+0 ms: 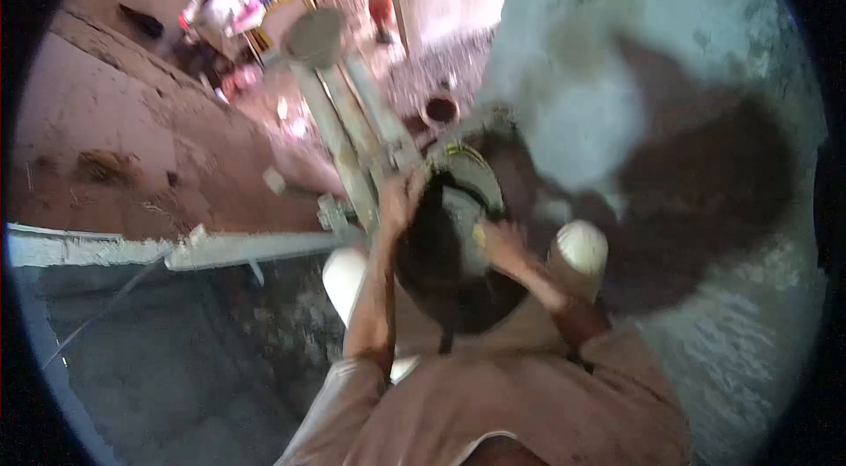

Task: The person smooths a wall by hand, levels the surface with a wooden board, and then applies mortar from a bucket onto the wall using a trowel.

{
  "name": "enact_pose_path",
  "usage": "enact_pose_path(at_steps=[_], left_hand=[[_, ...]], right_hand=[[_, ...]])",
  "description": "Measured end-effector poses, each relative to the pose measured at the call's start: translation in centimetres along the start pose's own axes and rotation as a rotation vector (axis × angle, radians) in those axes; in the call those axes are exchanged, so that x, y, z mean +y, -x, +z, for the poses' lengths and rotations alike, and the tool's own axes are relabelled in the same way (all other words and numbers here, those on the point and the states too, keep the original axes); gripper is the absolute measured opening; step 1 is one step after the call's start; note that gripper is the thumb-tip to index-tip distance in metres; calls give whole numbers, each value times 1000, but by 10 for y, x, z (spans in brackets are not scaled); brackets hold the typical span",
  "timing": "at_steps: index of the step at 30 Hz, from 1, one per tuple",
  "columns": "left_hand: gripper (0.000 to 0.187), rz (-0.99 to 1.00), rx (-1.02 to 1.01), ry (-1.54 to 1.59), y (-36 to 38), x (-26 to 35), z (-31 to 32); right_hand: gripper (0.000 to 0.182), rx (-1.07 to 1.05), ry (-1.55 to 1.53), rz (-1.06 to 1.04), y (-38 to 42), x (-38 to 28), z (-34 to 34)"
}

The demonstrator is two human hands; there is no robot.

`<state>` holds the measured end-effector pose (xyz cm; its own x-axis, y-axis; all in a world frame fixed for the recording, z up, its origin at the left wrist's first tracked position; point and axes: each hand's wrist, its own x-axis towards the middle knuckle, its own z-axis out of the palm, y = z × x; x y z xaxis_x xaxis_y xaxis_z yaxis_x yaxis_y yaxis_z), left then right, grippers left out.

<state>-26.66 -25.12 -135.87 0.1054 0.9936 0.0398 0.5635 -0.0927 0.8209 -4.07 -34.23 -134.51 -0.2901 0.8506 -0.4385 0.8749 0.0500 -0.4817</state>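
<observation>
A round dark bucket (pixel 493 188) with a yellowish band at its far rim stands between my knees, greyish wet-looking material inside. My left hand (pixel 403 200) grips the bucket's left rim, its fingertips blurred. Over the right part of the bucket, my right hand (pixel 504 247) is closed round a small yellowish thing (pixel 479 234), which I cannot identify. Just beyond my left hand, long narrow boards (pixel 348 131) run away from me, with a round grey-topped object (pixel 315 38) at their far end.
A grey wall surface (pixel 564 113) with a dark damp patch (pixel 714 175) is at the right. At the left are a reddish wall (pixel 115 149) and a pale ledge (pixel 256 249) above a dark area. Far below, a person (pixel 379 3) stands near colourful clutter and a small round container (pixel 440 111).
</observation>
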Motion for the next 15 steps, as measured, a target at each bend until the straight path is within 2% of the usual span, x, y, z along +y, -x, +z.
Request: enact_pose_path(at_steps=[1, 2, 3, 4, 5, 6, 8, 10, 11, 12, 14, 15], left_hand=[[37, -12, -23, 12, 0, 12, -5], [35, -79, -107, 52, -4, -21, 8], [33, -42, -57, 149, -2, 9, 1], [33, -55, -68, 150, 2, 6, 11], [33, -23, -19, 82, 1, 0, 18], [33, 18, 38, 14, -6, -5, 21], [35, 2, 3, 52, -3, -14, 20], [37, -196, -50, 198, -13, -1, 11], [37, -158, -1, 183, -11, 13, 4], [37, -158, 0, 185, -12, 14, 4], [36, -85, -10, 77, -6, 11, 5], [37, -1, -5, 90, -7, 0, 12]], right_hand=[[30, 170, 219, -20, 3, 10, 0], [29, 136, 183, 78, 5, 6, -3], [31, 69, 264, 88, 9, 7, 21], [33, 29, 345, 87, 1, 8, 50], [35, 72, 406, 194, -2, 2, 86], [39, -11, 353, 238, 1, -2, 99], [37, -29, 296, 79, 18, -1, 75], [33, -64, 243, -113, 26, 9, 31], [31, -237, 144, 30, 17, -1, 5], [29, 30, 289, -48, 11, 3, 8], [41, 52, 384, 132, -30, 8, 17], [43, 80, 421, 132, -37, 7, 32]])
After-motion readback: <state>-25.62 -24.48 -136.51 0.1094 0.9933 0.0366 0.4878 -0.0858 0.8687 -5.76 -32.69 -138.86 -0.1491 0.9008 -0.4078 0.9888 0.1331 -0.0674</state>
